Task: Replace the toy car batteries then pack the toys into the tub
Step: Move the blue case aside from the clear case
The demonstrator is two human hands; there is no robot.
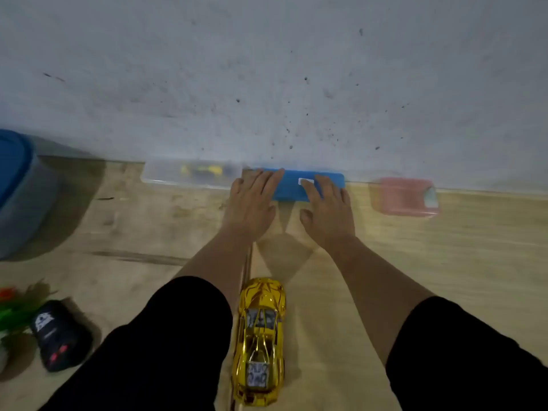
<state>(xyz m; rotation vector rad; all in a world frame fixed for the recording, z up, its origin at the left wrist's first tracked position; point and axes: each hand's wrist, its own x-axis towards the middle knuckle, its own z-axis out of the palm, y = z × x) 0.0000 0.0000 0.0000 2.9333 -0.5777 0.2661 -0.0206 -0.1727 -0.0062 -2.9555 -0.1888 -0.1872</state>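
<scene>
Nearest the camera, between the person's dark-sleeved arms, a gold toy car (pixel 260 342) lies on the wooden floor (pixel 444 262), nose pointing away towards the wall. Off to the left a black toy car (pixel 60 336) sits beside some green and orange plastic foliage (pixel 17 307).

Both hands reach forward to a blue lid (pixel 308 185) lying flat against the foot of the wall. The left hand (pixel 252 203) has straight fingers resting on the lid's left end; the right hand (pixel 327 207) lies spread on its middle, fingertips near a small white label. Neither curls around it.

This looks like the start of the packing side of the task: fetching or shifting the lid. Next they will need to hook fingers under its edge to lift it.

Just left of the lid stands a clear tub (pixel 189 173) with something yellow inside, too blurred to name. A pink container (pixel 404 197) sits to the right, contents unclear; a large blue-topped bin (pixel 20 188) stands far left.
</scene>
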